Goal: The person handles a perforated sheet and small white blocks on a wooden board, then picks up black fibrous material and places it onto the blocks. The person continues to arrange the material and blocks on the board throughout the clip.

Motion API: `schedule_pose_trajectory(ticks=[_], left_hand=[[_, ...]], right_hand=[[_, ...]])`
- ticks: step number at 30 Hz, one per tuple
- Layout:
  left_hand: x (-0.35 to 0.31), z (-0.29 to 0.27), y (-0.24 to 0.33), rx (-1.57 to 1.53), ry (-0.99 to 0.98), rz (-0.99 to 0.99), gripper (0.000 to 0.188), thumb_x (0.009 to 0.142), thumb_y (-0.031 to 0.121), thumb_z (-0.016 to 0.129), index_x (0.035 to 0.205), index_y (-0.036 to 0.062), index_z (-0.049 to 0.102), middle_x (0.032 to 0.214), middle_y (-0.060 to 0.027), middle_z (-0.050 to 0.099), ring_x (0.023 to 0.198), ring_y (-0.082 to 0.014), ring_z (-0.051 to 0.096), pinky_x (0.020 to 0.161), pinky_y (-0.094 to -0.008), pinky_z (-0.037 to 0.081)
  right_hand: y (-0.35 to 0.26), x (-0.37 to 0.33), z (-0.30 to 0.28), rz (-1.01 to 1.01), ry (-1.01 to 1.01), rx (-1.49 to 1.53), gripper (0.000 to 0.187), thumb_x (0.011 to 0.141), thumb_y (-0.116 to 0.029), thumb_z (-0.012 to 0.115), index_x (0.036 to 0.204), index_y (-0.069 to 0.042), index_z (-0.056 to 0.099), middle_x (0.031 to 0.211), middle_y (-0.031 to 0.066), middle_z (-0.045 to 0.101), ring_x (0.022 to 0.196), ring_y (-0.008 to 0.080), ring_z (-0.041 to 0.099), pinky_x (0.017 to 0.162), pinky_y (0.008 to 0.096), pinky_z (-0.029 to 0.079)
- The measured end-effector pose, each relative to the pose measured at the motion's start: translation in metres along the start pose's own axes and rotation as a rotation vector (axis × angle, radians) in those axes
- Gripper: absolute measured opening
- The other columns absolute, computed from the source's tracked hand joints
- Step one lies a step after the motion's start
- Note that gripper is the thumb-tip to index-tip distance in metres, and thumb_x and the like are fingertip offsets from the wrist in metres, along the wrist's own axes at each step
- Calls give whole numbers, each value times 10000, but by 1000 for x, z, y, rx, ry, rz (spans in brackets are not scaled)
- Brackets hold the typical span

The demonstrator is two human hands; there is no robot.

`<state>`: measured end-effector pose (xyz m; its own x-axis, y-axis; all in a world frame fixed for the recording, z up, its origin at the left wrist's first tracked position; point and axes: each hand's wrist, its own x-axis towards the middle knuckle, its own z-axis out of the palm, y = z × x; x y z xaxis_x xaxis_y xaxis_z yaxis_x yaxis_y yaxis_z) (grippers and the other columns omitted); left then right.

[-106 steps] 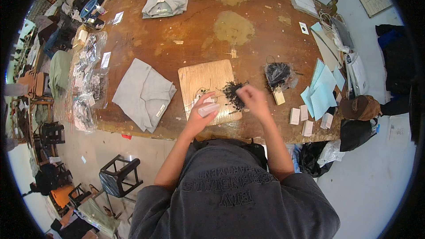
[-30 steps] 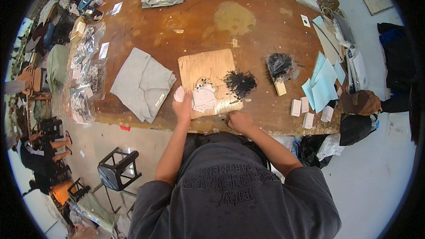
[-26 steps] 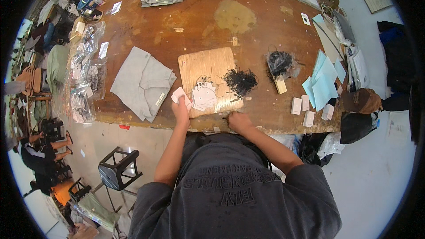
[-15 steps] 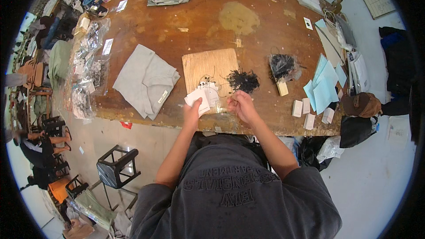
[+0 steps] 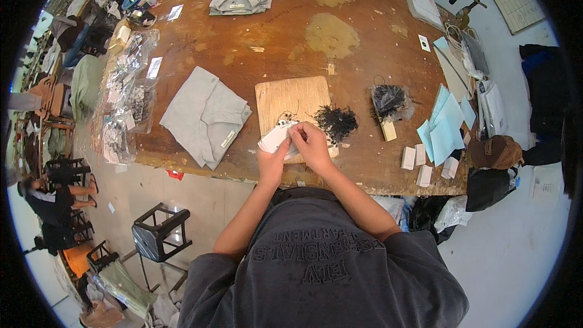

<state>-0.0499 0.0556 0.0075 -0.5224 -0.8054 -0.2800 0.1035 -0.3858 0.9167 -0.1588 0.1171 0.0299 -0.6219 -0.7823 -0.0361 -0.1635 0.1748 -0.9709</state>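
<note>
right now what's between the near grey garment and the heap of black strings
In the head view, the wooden board lies between the near grey garment and the black strings, with the left hand holding white cards over it.

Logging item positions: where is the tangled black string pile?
In the head view, the tangled black string pile lies right of centre, overlapping the right edge of the pale rectangular wooden board, just beyond the right hand.

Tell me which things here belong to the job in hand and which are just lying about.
Seemingly in use:
white cards, held in the left hand
right hand, fingers at the cards
black string pile, close by
wooden board, below

Probably just lying about:
brown cap
light blue sheets
black stool
</note>
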Motion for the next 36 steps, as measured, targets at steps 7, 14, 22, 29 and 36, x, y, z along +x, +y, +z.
schedule_pose_trajectory(ticks=[7, 14, 22, 29, 36], left_hand=[[3, 2, -4, 215, 33, 136, 233, 866, 17, 629, 1088, -52, 619, 1025, -79, 667, 923, -129, 623, 791, -265, 495], [14, -8, 15, 1089, -92, 913, 354, 675, 2, 689, 1022, 65, 660, 978, -46, 608, 900, -251, 596, 737, -351, 508], [22, -15, -14, 888, -330, 662, 267, 718, 22, 681, 983, 49, 673, 935, -63, 645, 848, -259, 628, 737, -340, 508], [46, -31, -44, 4, 198, -225, 257, 878, 158, 640, 1063, -19, 615, 964, -83, 650, 836, -164, 643, 750, -303, 510], [44, -39, -39, -53, 173, -172, 302, 894, 157, 643, 1118, -38, 588, 1004, -84, 652, 890, -148, 629, 764, -292, 504]], right_hand=[[8, 8, 4, -232, 31, -190, 114, 909, -73, 559, 897, 39, 544, 768, 167, 560, 679, 299, 548, 645, 362, 451], [17, 12, -19, 513, -203, 569, 85, 894, -112, 620, 863, -43, 582, 713, 31, 553, 650, 125, 517, 586, 271, 413], [71, 25, -60, 72, 279, -370, 306, 833, -257, 675, 742, 33, 647, 655, 162, 639, 571, 286, 610, 545, 351, 450], [141, 29, -142, 402, 530, -670, 246, 873, -239, 622, 872, 0, 678, 793, 180, 657, 755, 353, 629, 694, 383, 483], [125, 21, -142, 92, 577, -98, 123, 889, -121, 592, 852, -7, 564, 757, 55, 592, 675, 136, 569, 640, 298, 474]])
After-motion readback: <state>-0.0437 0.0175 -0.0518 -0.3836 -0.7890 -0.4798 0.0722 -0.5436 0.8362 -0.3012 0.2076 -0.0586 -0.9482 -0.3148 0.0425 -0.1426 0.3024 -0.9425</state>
